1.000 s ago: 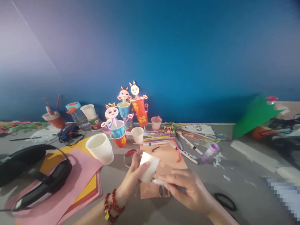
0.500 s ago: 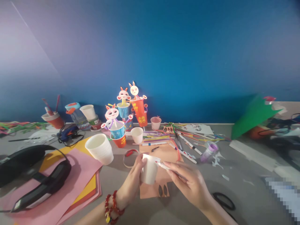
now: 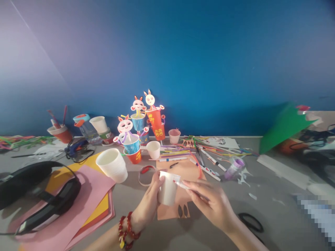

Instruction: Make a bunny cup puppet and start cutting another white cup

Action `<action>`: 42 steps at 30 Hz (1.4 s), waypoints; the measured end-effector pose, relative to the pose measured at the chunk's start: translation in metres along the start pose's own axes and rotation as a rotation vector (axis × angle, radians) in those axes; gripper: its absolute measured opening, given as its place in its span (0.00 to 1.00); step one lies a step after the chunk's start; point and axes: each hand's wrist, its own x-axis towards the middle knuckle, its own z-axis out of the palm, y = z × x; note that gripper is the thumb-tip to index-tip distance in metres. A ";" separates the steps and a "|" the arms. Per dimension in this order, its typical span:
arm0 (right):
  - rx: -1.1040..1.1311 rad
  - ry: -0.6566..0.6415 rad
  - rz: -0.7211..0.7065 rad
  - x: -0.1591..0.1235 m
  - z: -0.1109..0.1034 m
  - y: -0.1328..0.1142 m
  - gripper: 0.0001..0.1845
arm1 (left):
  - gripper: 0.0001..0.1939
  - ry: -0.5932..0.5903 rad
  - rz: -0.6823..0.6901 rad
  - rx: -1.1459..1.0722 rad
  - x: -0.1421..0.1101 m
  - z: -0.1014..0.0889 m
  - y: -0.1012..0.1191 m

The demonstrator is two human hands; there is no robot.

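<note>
A white paper cup point(image 3: 167, 191) is held in my left hand point(image 3: 151, 195), fingers closed around its left side. My right hand point(image 3: 211, 202) pinches a white marker point(image 3: 183, 184) with a red tip. That tip meets the cup's side near the rim; whether it has left a mark I cannot make out. Under the cup lies an orange-brown paper sheet point(image 3: 167, 213), with two dark leaf-shaped pieces point(image 3: 183, 211) at its near edge. Behind my left hand is a roll of tape point(image 3: 147, 175).
Rabbit-faced cup figures point(image 3: 132, 143) stand at the back, beside a small white cup point(image 3: 153, 150). Stacked white cups point(image 3: 112, 165) and headphones point(image 3: 49, 202) rest on the left over pink paper point(image 3: 86, 195). Several markers point(image 3: 213, 160), a purple tube point(image 3: 235, 169) and a green sheet point(image 3: 286, 129) are rightward.
The view has shifted very slightly. Both hands, the cup and the marker keep nearly the same position, with the marker tip still at the cup near its rim.
</note>
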 end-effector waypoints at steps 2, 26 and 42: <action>-0.043 -0.151 -0.033 -0.001 0.001 -0.006 0.16 | 0.24 0.010 0.018 -0.021 0.001 0.000 0.001; 0.014 -0.047 0.006 -0.002 0.003 0.002 0.17 | 0.23 -0.010 0.028 -0.013 0.001 0.001 -0.002; 0.045 0.033 -0.032 -0.004 0.000 0.006 0.17 | 0.23 -0.020 0.020 -0.023 0.001 0.000 -0.004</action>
